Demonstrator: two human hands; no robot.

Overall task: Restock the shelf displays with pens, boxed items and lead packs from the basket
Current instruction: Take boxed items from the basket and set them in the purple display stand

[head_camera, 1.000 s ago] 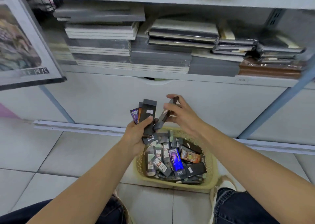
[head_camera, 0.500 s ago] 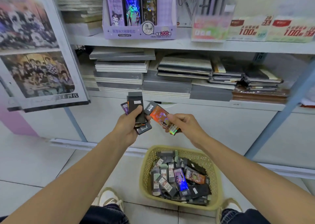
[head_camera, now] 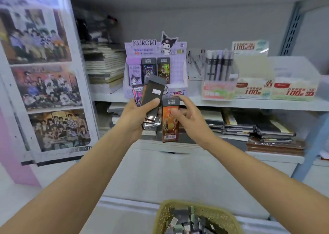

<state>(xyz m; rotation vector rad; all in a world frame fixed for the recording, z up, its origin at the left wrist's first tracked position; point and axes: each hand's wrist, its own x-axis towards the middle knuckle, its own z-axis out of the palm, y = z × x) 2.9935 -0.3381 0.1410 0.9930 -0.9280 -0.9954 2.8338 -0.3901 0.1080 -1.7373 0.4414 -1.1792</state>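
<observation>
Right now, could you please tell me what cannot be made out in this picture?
Head view:
- Basket: cut off by the bottom edge.
- Packs behind the black pack in the left hand: mostly hidden, count unclear.
- Kuromi display: lower front hidden by the held packs.
- Price cards: print blurred.
- Orange pack in the right hand: text too small.

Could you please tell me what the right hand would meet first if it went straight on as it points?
Most likely the fanned lead packs gripped in the left hand: the right hand, pinching the orange lead pack, points leftward at them. Depth is unclear; the Kuromi display stands behind.
</observation>
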